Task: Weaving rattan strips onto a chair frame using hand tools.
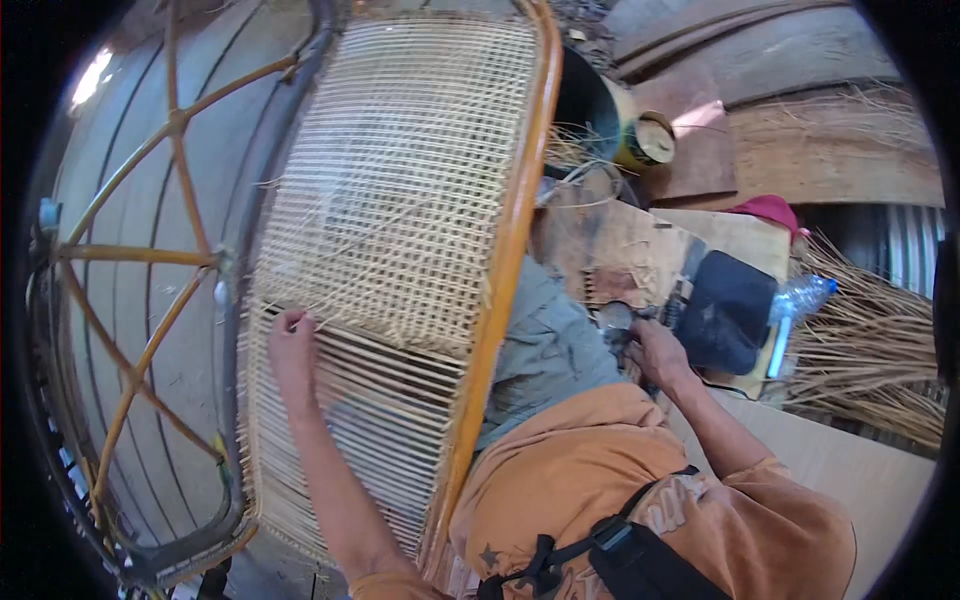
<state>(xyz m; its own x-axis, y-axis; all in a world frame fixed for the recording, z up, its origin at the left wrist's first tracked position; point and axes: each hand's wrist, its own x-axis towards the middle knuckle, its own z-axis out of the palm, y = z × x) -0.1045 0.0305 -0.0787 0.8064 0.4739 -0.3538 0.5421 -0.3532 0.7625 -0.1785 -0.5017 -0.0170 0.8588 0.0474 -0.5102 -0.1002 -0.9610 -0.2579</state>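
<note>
A long panel of woven cane (400, 170) in an orange-brown wooden frame (515, 230) leans across my lap. Its upper part is a close mesh; lower down, cane strands (390, 440) run crosswise with open gaps between them. My left hand (293, 355) is at the panel's left side, where mesh meets open strands, its fingertips pinched on a thin cane strand. To my right, my right hand (660, 355) is closed with its fingers curled down beside a small round metal container (616, 318). What those fingers hold is hidden.
A curved dark frame with crossed rattan poles (150, 250) stands left. On the right are a dark flat pad (728, 310), a plastic bottle (802, 297), a red cloth item (768, 210) and a bundle of rattan sticks (870, 350). Behind these stands a yellowish can (652, 140).
</note>
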